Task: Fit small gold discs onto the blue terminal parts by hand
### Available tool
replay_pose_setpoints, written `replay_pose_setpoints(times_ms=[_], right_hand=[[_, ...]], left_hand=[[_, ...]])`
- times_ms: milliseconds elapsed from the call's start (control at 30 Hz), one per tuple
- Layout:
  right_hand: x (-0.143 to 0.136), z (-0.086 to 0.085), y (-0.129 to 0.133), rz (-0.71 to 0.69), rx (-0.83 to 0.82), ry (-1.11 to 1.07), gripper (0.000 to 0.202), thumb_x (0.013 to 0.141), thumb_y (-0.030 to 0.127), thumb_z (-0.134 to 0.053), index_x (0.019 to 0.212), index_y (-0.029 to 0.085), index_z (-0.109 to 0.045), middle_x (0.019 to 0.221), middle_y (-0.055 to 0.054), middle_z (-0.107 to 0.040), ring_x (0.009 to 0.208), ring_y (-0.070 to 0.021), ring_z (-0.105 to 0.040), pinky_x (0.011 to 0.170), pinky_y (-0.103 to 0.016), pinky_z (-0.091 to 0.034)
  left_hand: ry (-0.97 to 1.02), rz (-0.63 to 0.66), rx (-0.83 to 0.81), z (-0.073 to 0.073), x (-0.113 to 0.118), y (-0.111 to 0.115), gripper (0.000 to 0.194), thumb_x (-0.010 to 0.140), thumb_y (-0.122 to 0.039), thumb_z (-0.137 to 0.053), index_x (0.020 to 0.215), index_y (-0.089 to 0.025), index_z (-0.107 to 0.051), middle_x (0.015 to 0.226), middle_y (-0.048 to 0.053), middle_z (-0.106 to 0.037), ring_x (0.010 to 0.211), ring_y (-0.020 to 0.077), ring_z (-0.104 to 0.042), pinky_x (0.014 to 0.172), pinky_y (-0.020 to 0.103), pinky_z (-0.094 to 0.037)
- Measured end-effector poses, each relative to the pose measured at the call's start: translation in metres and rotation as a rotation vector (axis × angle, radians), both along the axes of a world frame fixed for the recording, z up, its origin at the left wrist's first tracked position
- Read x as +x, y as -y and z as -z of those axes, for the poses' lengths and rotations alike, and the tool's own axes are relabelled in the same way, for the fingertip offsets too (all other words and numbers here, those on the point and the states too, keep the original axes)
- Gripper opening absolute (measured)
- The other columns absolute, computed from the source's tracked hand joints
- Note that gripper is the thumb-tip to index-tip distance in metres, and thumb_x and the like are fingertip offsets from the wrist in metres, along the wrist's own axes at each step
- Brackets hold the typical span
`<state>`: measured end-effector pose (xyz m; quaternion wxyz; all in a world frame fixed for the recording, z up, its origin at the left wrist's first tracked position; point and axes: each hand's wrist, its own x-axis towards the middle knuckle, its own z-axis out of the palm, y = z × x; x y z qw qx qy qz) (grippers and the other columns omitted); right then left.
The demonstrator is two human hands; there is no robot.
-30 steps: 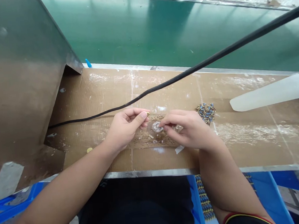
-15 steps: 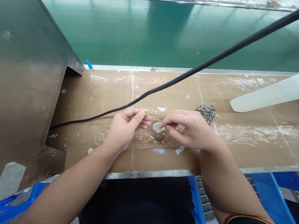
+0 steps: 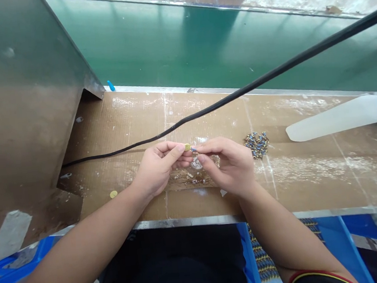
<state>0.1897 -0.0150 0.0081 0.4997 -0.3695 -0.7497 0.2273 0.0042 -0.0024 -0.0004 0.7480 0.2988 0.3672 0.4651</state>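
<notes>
Crossing beyond held disc (image 3: 187,147): black cable (image 3: 237,93)

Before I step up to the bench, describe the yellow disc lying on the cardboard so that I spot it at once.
Start at the big metal cabinet on the left, then look right, onto the brown cardboard. Near its front edge, beside the left forearm, lies a small round yellow disc. The similar disc is in the left hand; this one lies loose.
</notes>
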Motion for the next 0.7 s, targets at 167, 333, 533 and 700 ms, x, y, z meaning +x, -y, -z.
replay_pose_setpoints(times_ms=[167,333,533,700], right_hand=[[-0.0005,-0.0008,-0.0002,0.004,0.000,0.046,0.009,0.102,0.019,-0.065,0.102,0.026,-0.071,0.096,-0.002,-0.078,0.086,-0.0200,-0.076,0.072,-0.036,-0.065],[0.0001,-0.0016,0.0001,0.010,-0.028,0.069,0.008,0.102,0.022,-0.065,0.100,0.026,-0.071,0.096,-0.002,-0.079,0.086,-0.0200,-0.076,0.072,-0.037,-0.066],[0.0004,-0.0020,0.0003,0.004,-0.011,0.065,0.010,0.102,0.018,-0.066,0.102,0.025,-0.072,0.095,-0.001,-0.079,0.082,-0.0184,-0.075,0.071,-0.034,-0.064],[0.0006,-0.0008,0.0000,0.010,0.013,0.084,0.012,0.101,0.015,-0.067,0.103,0.026,-0.072,0.095,-0.001,-0.078,0.082,-0.0188,-0.076,0.070,-0.032,-0.064]], left_hand=[[-0.075,-0.025,0.065,0.0010,0.0008,0.0005,0.035,0.075,-0.044,-0.095,0.079,-0.014,-0.079,0.077,0.009,-0.074,0.069,0.0120,-0.069,0.067,0.017,-0.060],[-0.102,-0.035,0.088,0.0031,-0.0001,0.0010,0.033,0.076,-0.044,-0.095,0.078,-0.015,-0.080,0.077,0.009,-0.074,0.068,0.0119,-0.069,0.067,0.017,-0.060],[-0.128,-0.034,0.113,0.0041,-0.0001,0.0020,0.031,0.079,-0.045,-0.093,0.079,-0.016,-0.080,0.077,0.008,-0.074,0.070,0.0117,-0.070,0.068,0.015,-0.060],[-0.146,-0.046,0.126,0.0054,0.0006,0.0025,0.029,0.080,-0.043,-0.092,0.080,-0.016,-0.080,0.077,0.007,-0.075,0.069,0.0117,-0.070,0.067,0.015,-0.060]])
